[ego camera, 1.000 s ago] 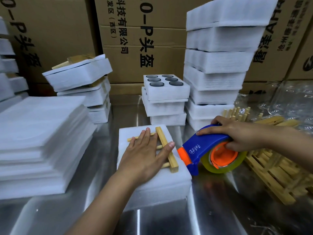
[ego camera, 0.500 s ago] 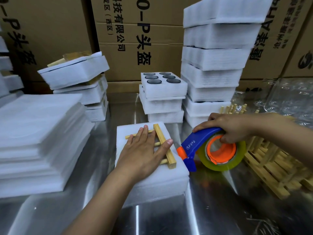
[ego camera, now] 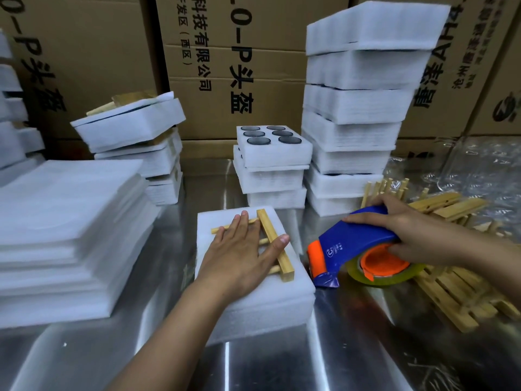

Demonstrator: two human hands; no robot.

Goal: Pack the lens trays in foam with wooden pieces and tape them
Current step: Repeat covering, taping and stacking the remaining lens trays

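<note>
The foam pack [ego camera: 255, 304] is lying on the steel table [ego camera: 282, 362], centre front. A wood piece [ego camera: 275, 245], made of one thick bar across thinner sticks, is lying on top of the pack.

The left hand [ego camera: 242, 249] is pressing flat on the sticks with straight fingers, grasping nothing; its thumb is touching the thick bar.

The right hand [ego camera: 400, 230] is gripping the blue-and-orange dispenser [ego camera: 358, 241], fingers curled round its handle. The dispenser's nose is pointing down, just beside the pack's right edge. The tape [ego camera: 386, 279] is sitting on the dispenser's orange hub.

A wood pile [ego camera: 456, 283] is lying to the right. A lens tray [ego camera: 272, 145] with six lenses is topping a short stack behind the pack. Foam sheets [ego camera: 64, 230] are lying at the left.
</note>
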